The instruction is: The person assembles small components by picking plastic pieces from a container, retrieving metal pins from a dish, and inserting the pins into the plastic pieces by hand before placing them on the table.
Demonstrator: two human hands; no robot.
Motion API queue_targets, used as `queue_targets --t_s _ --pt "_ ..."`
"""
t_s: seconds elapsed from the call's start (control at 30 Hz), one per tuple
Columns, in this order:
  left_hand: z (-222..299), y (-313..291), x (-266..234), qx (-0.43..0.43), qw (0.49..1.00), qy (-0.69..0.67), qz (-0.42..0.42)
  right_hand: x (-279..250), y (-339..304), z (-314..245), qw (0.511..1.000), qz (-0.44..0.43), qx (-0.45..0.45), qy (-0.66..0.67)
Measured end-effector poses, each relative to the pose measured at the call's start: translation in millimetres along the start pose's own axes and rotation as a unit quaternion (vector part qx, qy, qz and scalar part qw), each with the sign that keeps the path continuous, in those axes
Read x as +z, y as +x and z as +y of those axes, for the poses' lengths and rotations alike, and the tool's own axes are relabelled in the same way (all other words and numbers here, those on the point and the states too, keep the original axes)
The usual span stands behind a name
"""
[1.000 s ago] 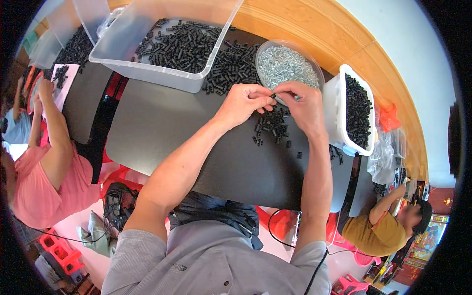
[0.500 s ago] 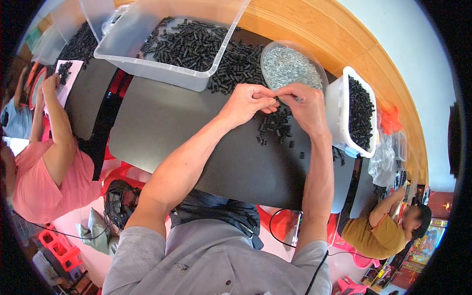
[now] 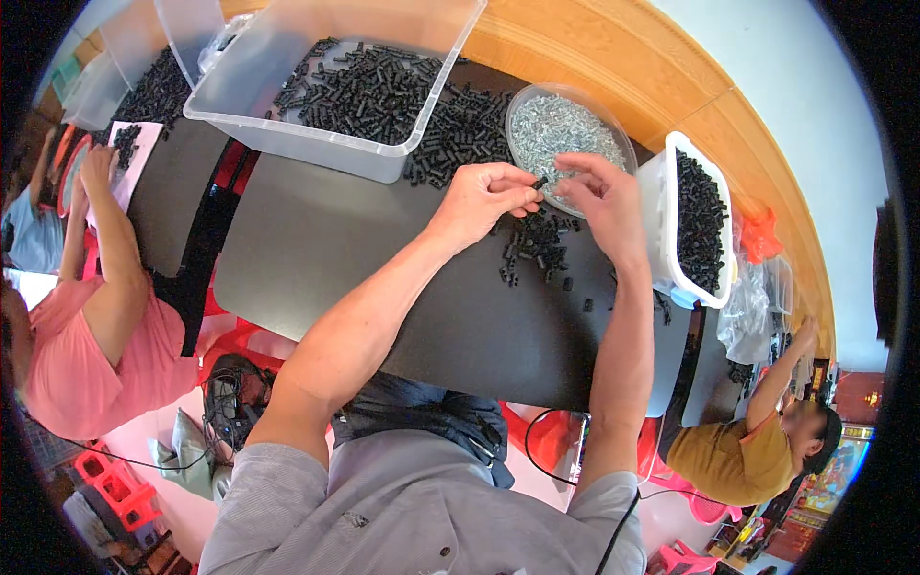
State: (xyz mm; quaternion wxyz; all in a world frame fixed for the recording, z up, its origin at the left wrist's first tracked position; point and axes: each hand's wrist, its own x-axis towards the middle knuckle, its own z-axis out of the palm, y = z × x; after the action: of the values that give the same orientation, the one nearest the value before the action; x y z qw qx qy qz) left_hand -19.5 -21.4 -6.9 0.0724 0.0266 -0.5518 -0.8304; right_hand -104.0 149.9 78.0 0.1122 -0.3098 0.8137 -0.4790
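Left hand (image 3: 484,203) pinching 1 black plastic tube (image 3: 540,183), long axis slanting up-right toward silvery screw-like pieces (image 3: 561,125) in clear round tub (image 3: 621,127). Right hand (image 3: 610,203) hovering nearer pieces, right of tube, thumb and fingers parting.

A: Left hand (image 3: 484,203)?
B: Upper centre, thumb and fingertips pinched together.
A: Right hand (image 3: 611,206)?
B: Just right of it, thumb and fingers parted.
A: Forearms (image 3: 359,318)?
B: Left slants rightward; right nearly upright.

Pale wall (image 3: 795,134) above wooden panelling (image 3: 661,62), pink floor (image 3: 661,522)
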Motion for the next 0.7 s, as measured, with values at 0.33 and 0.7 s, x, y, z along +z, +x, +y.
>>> queue_targets --t_s 0.33,0.7 --pt "3 -1 4 0.008 1.0 -0.015 0.001 11 4 13 0.998 -0.038 0.022 0.046" --pt "8 -12 13 0.116 0.97 0.215 0.017 11 3 6 0.983 -0.071 0.106 0.134"
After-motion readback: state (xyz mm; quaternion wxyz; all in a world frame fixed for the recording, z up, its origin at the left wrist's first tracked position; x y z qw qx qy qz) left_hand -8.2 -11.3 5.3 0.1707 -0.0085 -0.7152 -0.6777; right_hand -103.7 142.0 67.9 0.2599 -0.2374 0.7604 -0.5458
